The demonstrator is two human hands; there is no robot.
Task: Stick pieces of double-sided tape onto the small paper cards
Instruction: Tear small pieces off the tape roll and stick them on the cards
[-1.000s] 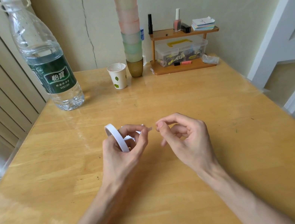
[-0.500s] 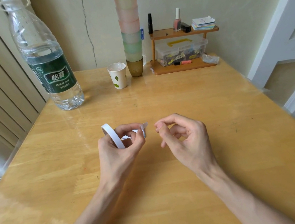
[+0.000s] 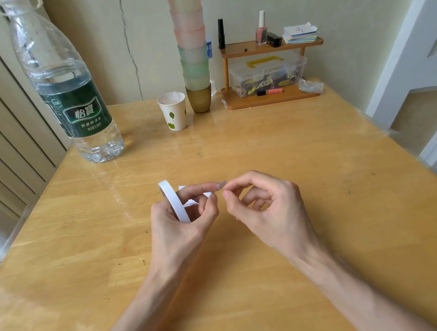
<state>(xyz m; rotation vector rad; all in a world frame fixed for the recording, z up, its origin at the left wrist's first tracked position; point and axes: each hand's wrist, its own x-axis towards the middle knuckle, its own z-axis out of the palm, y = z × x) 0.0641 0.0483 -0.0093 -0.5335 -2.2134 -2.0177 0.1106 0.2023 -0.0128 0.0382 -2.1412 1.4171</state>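
Note:
My left hand (image 3: 184,224) holds a thin white roll of double-sided tape (image 3: 173,202) upright above the middle of the wooden table (image 3: 335,203). Its thumb and forefinger also pinch a small white paper card (image 3: 190,201), mostly hidden behind the fingers. A short translucent piece of tape (image 3: 221,184) sticks out past the left forefinger tip. My right hand (image 3: 265,203) is just to the right, with thumb and forefinger pinched at that tape piece and the other fingers curled.
At the back stand a large water bottle (image 3: 66,87), a paper cup (image 3: 173,111), a tall stack of plastic cups (image 3: 190,39) and a small wooden shelf (image 3: 267,69) with a clear box, bottles and a stack of cards (image 3: 299,33).
My hands have come together again; the right thumb and forefinger now meet the tape end at the left fingertips. The tape roll shifted slightly with the left hand.

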